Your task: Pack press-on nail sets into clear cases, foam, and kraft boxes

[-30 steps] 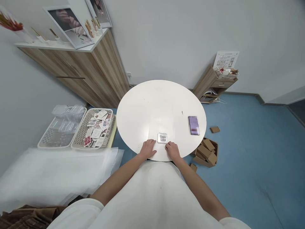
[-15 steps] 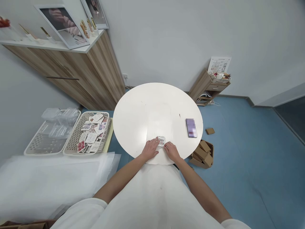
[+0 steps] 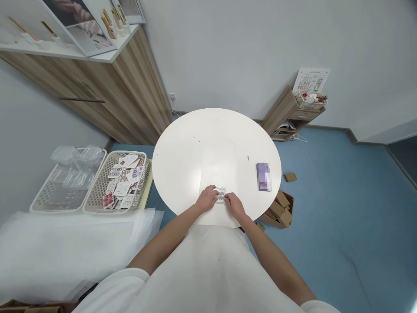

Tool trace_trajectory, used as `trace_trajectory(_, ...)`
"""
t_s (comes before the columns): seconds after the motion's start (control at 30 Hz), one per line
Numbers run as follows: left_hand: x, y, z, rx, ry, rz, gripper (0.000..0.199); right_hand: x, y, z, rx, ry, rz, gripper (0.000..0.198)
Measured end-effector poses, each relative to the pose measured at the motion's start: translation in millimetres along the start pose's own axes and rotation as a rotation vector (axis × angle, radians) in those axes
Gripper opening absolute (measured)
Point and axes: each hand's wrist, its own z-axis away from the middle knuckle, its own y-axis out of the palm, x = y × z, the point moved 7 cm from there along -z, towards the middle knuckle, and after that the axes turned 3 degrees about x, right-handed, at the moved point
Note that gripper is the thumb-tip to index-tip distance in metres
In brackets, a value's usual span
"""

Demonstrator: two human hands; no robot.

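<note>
A small clear plastic case (image 3: 220, 194) with rows of small nail-shaped pieces, apparently press-on nails, lies near the front edge of the white oval table (image 3: 182, 148). My left hand (image 3: 206, 199) is at its left side, fingers bent onto the edge and holding it. On the right side my right hand (image 3: 235, 205) has thumb and fingers pinched at the case's edge. Fingertips cover parts of both sides, so the exact hold is partly hidden. A pixelated purple item (image 3: 263, 177), perhaps a phone, lies on the table's right side.
To the left stand a basket of printed nail cards (image 3: 123, 182) and a basket of clear plastic boxes (image 3: 65, 191). White sheets (image 3: 81, 243) lie nearer me. An open carton of cardboard pieces (image 3: 280, 211) is on the floor at right. Wooden cabinets (image 3: 130, 95) stand behind.
My left fingers have gone from lying flatter to more bent at the case's left edge. My right fingers have shifted slightly over its right side. The view has tilted a little.
</note>
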Motion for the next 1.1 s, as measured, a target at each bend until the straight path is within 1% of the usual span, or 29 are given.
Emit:
trace_trajectory(0.03,0.8,0.1,-1.2,0.008,-0.007,0.004,0.021,-0.8,-4.6,-0.4,-0.055,0.007,0.001,0.024)
trace_trajectory(0.17,3.9,1.5,-3.1,0.024,-0.014,0.016,0.02,-2.3,-32.3,10.2,-0.36,0.025,0.007,0.031)
trace_trajectory(0.2,4.5,2.1,-3.2,0.025,-0.013,0.015,0.02,-0.4,-36.2,15.2,-0.395,0.009,0.019,0.031)
trace_trajectory(0.23,5.1,2.7,-3.2,0.026,-0.01,0.012,0.019,3.1,-36.9,20.0,-0.39,-0.024,0.038,0.03)
trace_trajectory(0.27,5.6,3.3,-3.3,0.028,-0.007,0.009,0.019,8.3,-33.8,24.4,-0.341,-0.074,0.063,0.029)
trace_trajectory(0.3,6.1,3.8,-3.5,0.029,-0.004,0.007,0.019,14.7,-27.0,28.6,-0.254,-0.14,0.092,0.028)
trace_trajectory(0.4,7.3,4.5,-4.3,0.032,0.004,0.005,0.019,32.6,4.0,42.7,0.079,-0.35,0.179,0.026)
trace_trajectory(0.43,7.4,4.4,-4.6,0.034,0.007,0.005,0.019,35.1,11.7,45.9,0.143,-0.39,0.206,0.026)
trace_trajectory(0.47,7.4,4.2,-4.9,0.037,0.011,0.005,0.019,35.4,16.1,46.9,0.165,-0.405,0.232,0.026)
trace_trajectory(0.6,5.2,2.2,-4.9,0.051,0.041,-0.004,0.019,24.6,16.9,35.1,0.086,-0.344,0.281,0.034)
trace_trajectory(0.67,4.8,1.3,-4.0,0.056,0.047,-0.007,0.019,19.6,18.4,27.8,0.087,-0.336,0.267,0.04)
trace_trajectory(0.73,4.7,1.3,-2.3,0.064,0.051,-0.013,0.018,16.5,21.1,22.4,0.087,-0.337,0.253,0.04)
trace_trajectory(0.97,2.1,6.3,12.4,0.102,0.077,-0.061,0.019,13.6,32.2,20.7,-0.002,-0.324,0.218,0.028)
trace_trajectory(1.03,0.5,7.3,19.9,0.114,0.084,-0.063,0.019,13.9,35.8,25.0,-0.008,-0.333,0.239,0.023)
trace_trajectory(1.1,-1.2,7.1,28.5,0.125,0.093,-0.05,0.019,16.2,39.8,32.0,0.004,-0.372,0.272,0.021)
